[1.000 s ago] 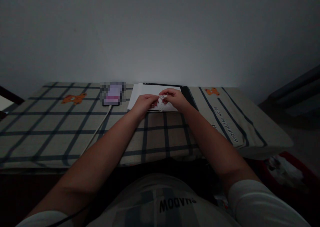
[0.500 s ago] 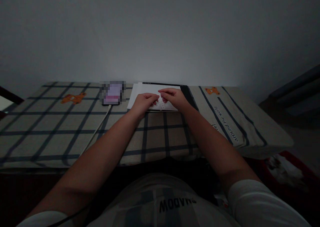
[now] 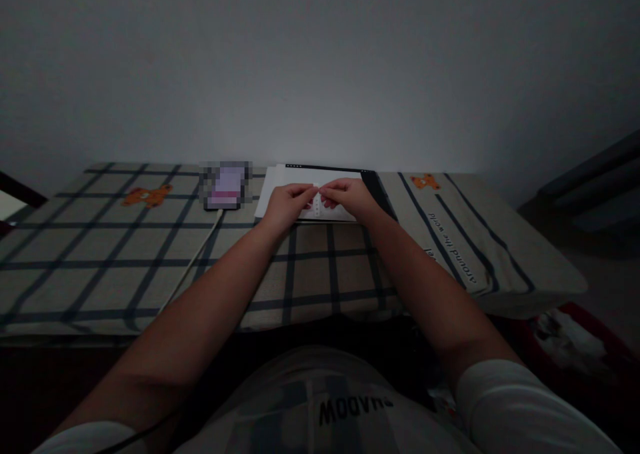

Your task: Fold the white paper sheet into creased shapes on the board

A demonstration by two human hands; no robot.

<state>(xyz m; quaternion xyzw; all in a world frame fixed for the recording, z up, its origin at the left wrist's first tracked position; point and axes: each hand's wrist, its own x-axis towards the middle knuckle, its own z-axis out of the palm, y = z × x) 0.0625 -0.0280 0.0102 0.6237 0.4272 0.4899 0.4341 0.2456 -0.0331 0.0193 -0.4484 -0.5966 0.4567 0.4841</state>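
My left hand (image 3: 287, 204) and my right hand (image 3: 349, 194) meet fingertip to fingertip over a white sheet of paper (image 3: 267, 197). Both are closed in a pinch on a narrow white strip (image 3: 317, 207) that hangs between them. Small dots or holes run along the strip; its exact kind is too small to make out. Beneath the paper lies a flat black item (image 3: 377, 187) with a row of light marks along its far edge.
A phone (image 3: 229, 186), its screen lit and partly blurred, lies left of the paper with a white cable (image 3: 193, 261) running to the near edge. A checked cloth (image 3: 310, 267) covers the table, which stands against a grey wall (image 3: 320, 74).
The strip has shifted slightly left and now hangs straighter. My fingertips have drawn closer together, with the right fingers more tightly pinched.
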